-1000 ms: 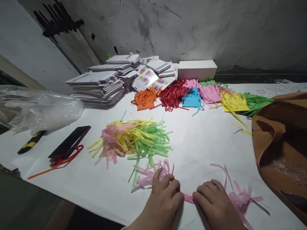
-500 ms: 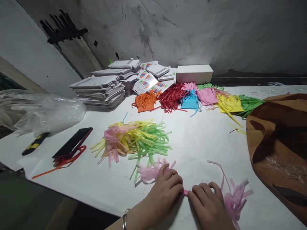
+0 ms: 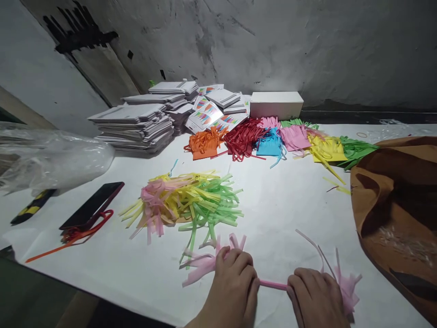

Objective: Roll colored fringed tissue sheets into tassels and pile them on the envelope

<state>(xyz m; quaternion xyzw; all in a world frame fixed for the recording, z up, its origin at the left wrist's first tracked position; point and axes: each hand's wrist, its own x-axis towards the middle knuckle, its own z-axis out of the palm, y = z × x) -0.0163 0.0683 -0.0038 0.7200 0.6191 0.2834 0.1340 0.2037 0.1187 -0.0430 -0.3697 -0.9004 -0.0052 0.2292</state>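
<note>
A pink paper tassel [image 3: 273, 284] lies across the front of the white table, its middle twisted into a thin cord and its ends cut into loose strips. My left hand [image 3: 235, 280] is closed over the cord's left part, fingers curled and pressed to the table. Strips fan out beyond it to the left. On the right, my right hand [image 3: 316, 291] holds the cord the same way, with more pink fringe past its fingers. A short length of cord shows between the hands. Just behind my left hand lies a pile of yellow, green and pink paper fringes [image 3: 205, 196].
Folded fringe bundles, including a red one [image 3: 244, 136], line the back near a white box [image 3: 276, 105]. Stacked white packets [image 3: 133, 127] stand at back left. A phone [image 3: 92, 205], a cutter knife [image 3: 34, 207] and a plastic bag [image 3: 68, 159] lie left; a brown bag [image 3: 372, 182] stands right.
My hands have moved apart, the right one shifting rightward, so a longer piece of twisted pink cord shows between them. The view has shifted slightly.
</note>
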